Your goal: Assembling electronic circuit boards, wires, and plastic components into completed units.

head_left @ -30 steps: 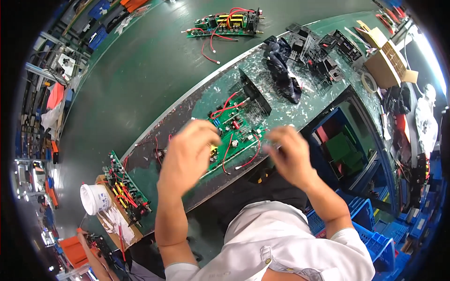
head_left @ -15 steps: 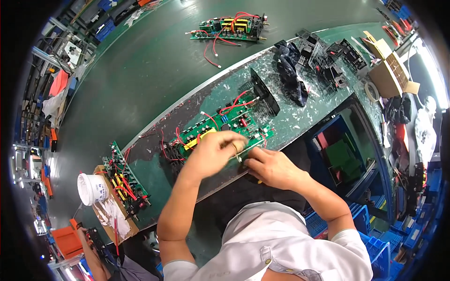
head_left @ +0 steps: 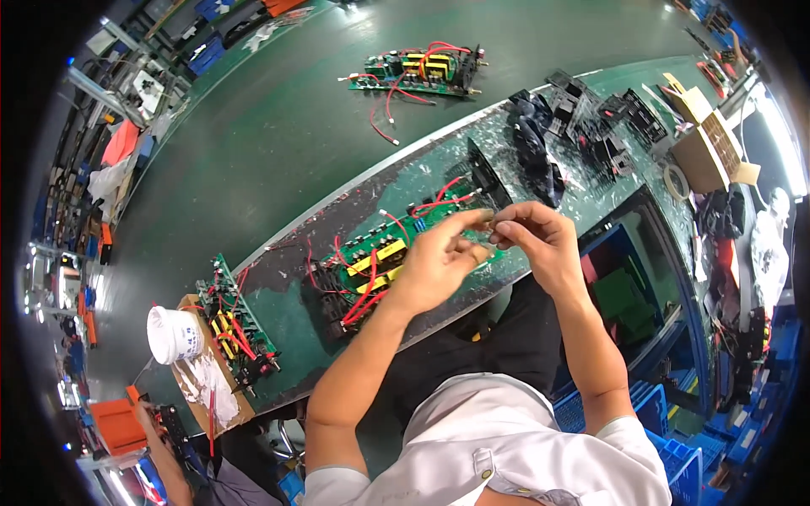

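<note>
My left hand (head_left: pixel 440 263) and my right hand (head_left: pixel 547 246) meet above the right end of a green circuit board (head_left: pixel 361 258). Both have thumb and fingers pinched, fingertips nearly touching. Whatever sits between them is too small to make out. The board lies on the bench below, carrying yellow-wrapped transformers (head_left: pixel 379 256) and loose red wires (head_left: pixel 368 289). A black panel (head_left: pixel 488 174) stands upright at its far right end, just beyond my fingertips. My hands hide part of the board's near right side.
A second circuit board (head_left: pixel 418 72) lies on the green surface at the back. Another board (head_left: pixel 236 325) leans by a white tub (head_left: pixel 174 335) at left. Black plastic parts (head_left: pixel 582 118) and a cardboard box (head_left: pixel 704 156) occupy the right side. A co-worker's arm (head_left: pixel 169 460) shows lower left.
Both hands have moved right and away from me, from the board's near edge toward its right end, and come together fingertip to fingertip. The whole view has shifted slightly.
</note>
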### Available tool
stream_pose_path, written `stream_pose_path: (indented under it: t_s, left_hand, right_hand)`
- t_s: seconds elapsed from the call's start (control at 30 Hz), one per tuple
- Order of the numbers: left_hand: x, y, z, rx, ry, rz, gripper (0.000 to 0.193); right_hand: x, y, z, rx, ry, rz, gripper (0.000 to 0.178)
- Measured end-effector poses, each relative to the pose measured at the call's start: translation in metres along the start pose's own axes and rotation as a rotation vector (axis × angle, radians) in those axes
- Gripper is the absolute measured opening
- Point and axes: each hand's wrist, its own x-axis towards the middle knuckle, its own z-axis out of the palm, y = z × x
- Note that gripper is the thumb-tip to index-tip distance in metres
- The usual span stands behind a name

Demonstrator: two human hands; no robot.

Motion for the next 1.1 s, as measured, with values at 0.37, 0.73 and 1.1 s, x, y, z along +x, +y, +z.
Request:
stream_pose_path:
  t_s: [0.37, 0.73, 1.1]
  left_hand:
    - [-0.001, 0.014, 0.003, 0.651, 0.08, 0.316, 0.022]
    - [0.0, 0.018, -0.003, 0.672, 0.14, 0.267, 0.016]
    - [0.028, -0.014, -0.019, 0.608, 0.485, 0.125, 0.017]
  right_hand:
    - [-0.002, 0.007, -0.006, -0.037, 0.016, 0.118, 0.01]
    - [0.004, 0.011, 0.008, -0.071, 0.0, 0.048, 0.018]
    - [0.068, 0.035, -0.02, -0.471, -0.178, -0.067, 0.046]
